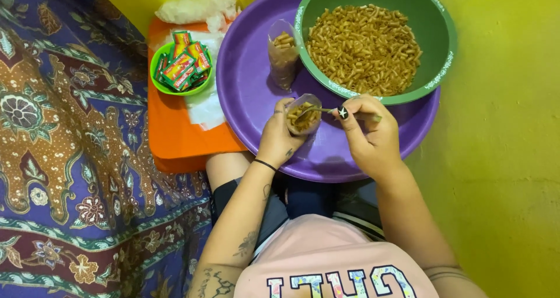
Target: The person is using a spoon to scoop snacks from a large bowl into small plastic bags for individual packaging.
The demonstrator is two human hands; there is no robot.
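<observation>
My left hand (277, 136) holds a small clear plastic bag (304, 115) open, partly filled with brown stick snacks. My right hand (367, 132) grips a metal spoon (318, 109) whose bowl sits over the bag's mouth. Both hands hover above a large purple tray (251, 94). On the tray stands a green bowl (437, 35) full of the same brown snacks (364, 47). A second filled clear bag (283, 53) leans against the bowl's left side.
An orange tray (175, 135) lies to the left with a small green bowl (156, 70) of red and green packets (185, 65) and crumpled clear plastic (195, 9). A patterned purple cloth (70, 158) covers the left; a yellow floor (501, 158) lies to the right.
</observation>
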